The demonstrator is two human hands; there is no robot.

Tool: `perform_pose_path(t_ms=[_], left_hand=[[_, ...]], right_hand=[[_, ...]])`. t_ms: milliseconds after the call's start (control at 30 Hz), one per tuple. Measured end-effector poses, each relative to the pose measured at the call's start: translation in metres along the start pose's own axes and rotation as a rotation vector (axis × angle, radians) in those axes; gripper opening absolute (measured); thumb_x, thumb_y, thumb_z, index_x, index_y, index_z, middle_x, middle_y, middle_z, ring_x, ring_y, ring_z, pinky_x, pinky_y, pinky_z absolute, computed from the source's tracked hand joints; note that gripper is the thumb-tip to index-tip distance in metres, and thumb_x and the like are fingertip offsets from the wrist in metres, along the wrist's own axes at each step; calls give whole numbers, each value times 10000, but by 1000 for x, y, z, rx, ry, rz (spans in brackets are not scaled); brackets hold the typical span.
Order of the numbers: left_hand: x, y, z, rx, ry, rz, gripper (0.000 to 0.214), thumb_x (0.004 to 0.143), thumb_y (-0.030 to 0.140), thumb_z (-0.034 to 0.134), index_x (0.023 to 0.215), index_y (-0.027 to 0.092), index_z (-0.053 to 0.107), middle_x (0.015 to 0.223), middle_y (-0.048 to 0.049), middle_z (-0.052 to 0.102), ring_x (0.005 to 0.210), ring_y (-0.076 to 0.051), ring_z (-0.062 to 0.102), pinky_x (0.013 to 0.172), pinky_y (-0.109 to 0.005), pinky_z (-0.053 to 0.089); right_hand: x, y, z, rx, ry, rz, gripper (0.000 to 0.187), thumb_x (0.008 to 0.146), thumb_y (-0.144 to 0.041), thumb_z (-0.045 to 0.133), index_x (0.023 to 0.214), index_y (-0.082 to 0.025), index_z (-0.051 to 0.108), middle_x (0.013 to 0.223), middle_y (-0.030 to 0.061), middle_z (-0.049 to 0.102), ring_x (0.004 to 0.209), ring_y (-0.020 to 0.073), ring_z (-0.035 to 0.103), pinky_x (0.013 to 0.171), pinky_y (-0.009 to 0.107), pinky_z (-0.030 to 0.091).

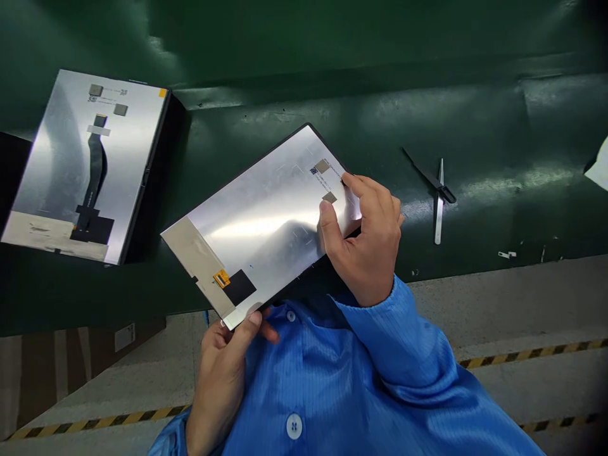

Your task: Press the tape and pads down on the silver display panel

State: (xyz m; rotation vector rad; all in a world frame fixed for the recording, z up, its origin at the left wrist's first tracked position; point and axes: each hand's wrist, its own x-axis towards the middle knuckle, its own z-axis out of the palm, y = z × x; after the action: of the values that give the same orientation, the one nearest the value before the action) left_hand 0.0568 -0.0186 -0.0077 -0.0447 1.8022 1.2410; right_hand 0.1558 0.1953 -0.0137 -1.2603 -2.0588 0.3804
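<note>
A tablet display panel (266,196) is held tilted over the table's front edge, its silvery back facing up. My left hand (232,361) grips its lower corner, thumb on top and fingers underneath. My right hand (368,234) is at the other end, thumb and fingertips on the back beside two small grey pads (323,166). The fingers are bent, and anything small under them is hidden. Near the left end of the panel are an orange connector (221,278) and a black square patch (240,287).
On the left lies a stack of similar panels (128,158), the top one with a black ribbon cable (96,164). Metal tweezers (439,215) cross a black tool (425,173) on the green table mat (494,139). White scraps (506,254) lie near the front edge.
</note>
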Motion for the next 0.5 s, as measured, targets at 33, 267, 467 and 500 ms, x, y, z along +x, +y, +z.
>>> perform_pose_path(t_ms=[33, 267, 467, 500], left_hand=[[0, -1, 0, 0, -18, -13, 369, 804, 526, 791, 822, 158, 781, 695, -79, 723, 846, -292, 707, 814, -380, 553], [2, -3, 3, -5, -38, -29, 401, 820, 551, 775, 872, 153, 770, 692, -67, 719, 792, -257, 691, 790, -350, 531], [2, -3, 2, -48, -101, -46, 438, 825, 569, 770, 979, 159, 744, 756, -57, 749, 733, -225, 689, 825, -358, 530], [1, -3, 0, -54, -99, -56, 457, 810, 577, 780, 981, 155, 743, 763, -64, 755, 729, -229, 692, 825, -363, 533]], right_hand=[[0, 0, 0, -1, 1, -3, 403, 952, -386, 648, 1318, -216, 654, 1354, 104, 669, 1241, 286, 612, 1027, 472, 466], [1, 1, 1, 23, -3, -7, 416, 948, -374, 653, 1323, -194, 655, 1342, 115, 670, 1233, 290, 611, 1035, 481, 451], [1, 0, 0, 29, -6, 11, 409, 945, -378, 652, 1317, -209, 657, 1340, 108, 669, 1229, 287, 609, 1032, 484, 448], [1, 0, 0, 29, -7, 11, 407, 944, -379, 654, 1313, -208, 659, 1340, 107, 670, 1229, 287, 610, 1029, 480, 450]])
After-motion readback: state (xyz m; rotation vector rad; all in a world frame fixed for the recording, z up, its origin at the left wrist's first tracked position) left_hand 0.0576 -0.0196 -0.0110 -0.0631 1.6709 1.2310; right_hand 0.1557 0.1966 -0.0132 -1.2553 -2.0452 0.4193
